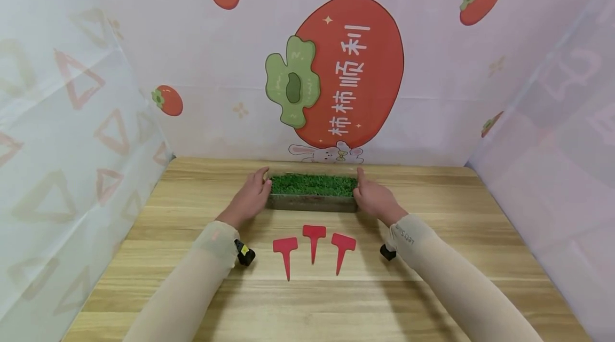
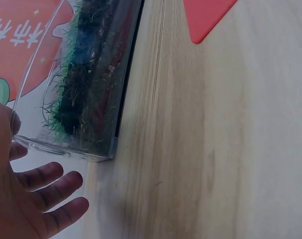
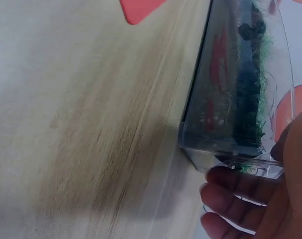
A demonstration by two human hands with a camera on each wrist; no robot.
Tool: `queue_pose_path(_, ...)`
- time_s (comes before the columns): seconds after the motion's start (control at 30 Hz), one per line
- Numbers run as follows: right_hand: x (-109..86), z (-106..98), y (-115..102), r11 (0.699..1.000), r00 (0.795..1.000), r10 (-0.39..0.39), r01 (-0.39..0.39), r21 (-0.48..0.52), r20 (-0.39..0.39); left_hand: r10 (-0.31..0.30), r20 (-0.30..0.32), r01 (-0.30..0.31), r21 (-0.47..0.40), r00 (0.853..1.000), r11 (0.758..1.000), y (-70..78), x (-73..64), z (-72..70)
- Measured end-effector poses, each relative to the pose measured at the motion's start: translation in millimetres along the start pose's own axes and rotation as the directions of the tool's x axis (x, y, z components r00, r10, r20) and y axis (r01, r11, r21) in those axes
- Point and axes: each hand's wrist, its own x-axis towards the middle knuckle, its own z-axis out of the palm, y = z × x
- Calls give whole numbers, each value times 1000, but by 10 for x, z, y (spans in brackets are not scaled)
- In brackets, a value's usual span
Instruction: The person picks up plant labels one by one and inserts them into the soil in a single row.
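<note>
A clear rectangular box (image 1: 312, 203) with green artificial grass (image 1: 312, 184) inside stands near the back of the table. At its left end, my left hand (image 1: 252, 195) pinches the rim between thumb and forefinger; the other fingers (image 2: 61, 191) spread loosely outside the wall. My right hand (image 1: 377, 198) pinches the right end's rim likewise, its remaining fingers (image 3: 220, 199) bent beside the wall. Three red T-shaped plant labels lie in front of the box: a left one (image 1: 285, 246), a middle one (image 1: 314, 232) and a right one (image 1: 343, 243), stems toward me.
The wooden table (image 1: 307, 310) is bounded at the back by a printed cloth (image 1: 432, 107) with persimmon pictures. Cloth walls stand at the left (image 1: 57, 144) and right (image 1: 567, 144). Small black devices sit at the left wrist (image 1: 245, 254) and right wrist (image 1: 387, 252).
</note>
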Motion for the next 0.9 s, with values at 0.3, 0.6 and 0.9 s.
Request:
queue_pose_path(0.3,37,-41,5,993,989,44,-59,98,141,-15,25,14,77,1000,997,69,25,5)
queue_pose_path(0.6,58,-61,38,973,979,45,-88,212,199,-33,59,30,57,998,998,97,56,20)
queue_pose_path(0.9,58,0,57,958,984,14,-63,281,175,-45,66,41,66,997,997,124,27,5)
